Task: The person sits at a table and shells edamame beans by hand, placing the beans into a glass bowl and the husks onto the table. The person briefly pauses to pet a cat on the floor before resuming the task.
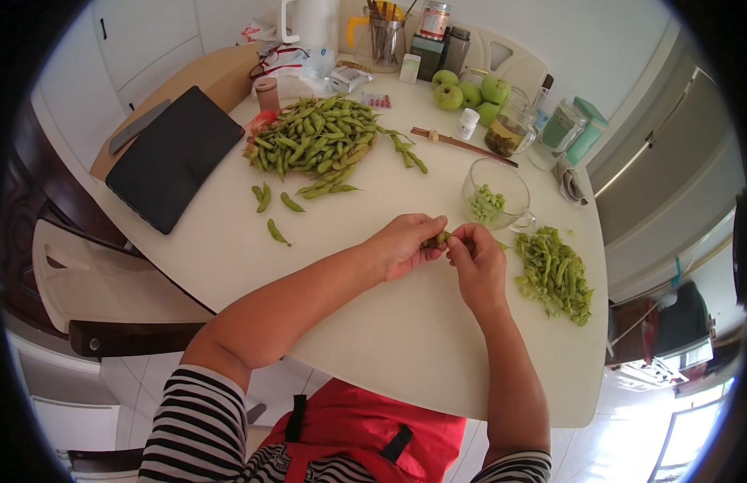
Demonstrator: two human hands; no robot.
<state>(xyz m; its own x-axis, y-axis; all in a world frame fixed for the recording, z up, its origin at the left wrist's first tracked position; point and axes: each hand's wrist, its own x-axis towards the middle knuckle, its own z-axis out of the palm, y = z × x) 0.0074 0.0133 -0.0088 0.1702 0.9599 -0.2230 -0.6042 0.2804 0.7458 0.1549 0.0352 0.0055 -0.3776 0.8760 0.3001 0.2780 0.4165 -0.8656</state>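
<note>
A green soybean pod (444, 236) is pinched between my two hands above the table. My left hand (408, 246) holds its left end, and the fingers and thumb of my right hand (475, 250) grip its right end. Just beyond them stands a clear glass cup with a handle (513, 192), with shelled green beans (487, 204) inside. Right of my right hand lies a heap of flattened, pale green pods (554, 273). A large pile of plump pods (319, 136) is farther off to the left, with several loose pods (277, 232) nearer to me.
A black tablet-like slab (175, 158) lies at the left. Chopsticks (464, 147), a white bottle (467, 124), green apples (448, 96) and a glass pitcher of tea (505, 134) stand or lie toward the back. A folded cloth (570, 183) is by the right edge.
</note>
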